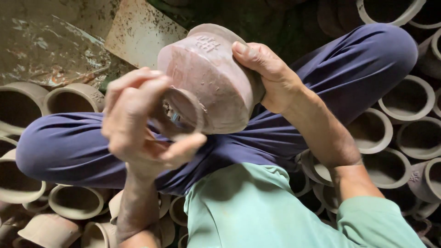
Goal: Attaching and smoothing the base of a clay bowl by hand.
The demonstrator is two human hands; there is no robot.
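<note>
While hemmed by pots (409, 98), hands grip clay pot (216, 78).

Left hand (138, 121): blurred; its fingers (133, 85) cover part of the clay pot's foot ring, and what they pinch there cannot be told.
Clay pot (209, 80): its mouth faces away and is hidden; the right hand (266, 76) covers its far side.
Stamped mark on the pot: too small to make out.
Pots at the right edge (429, 179): cut off by the frame.
Pots at the left (20, 183): partly hidden under the blue trouser leg (69, 147).
Green shirt (257, 211): cut off at the bottom edge.
</note>
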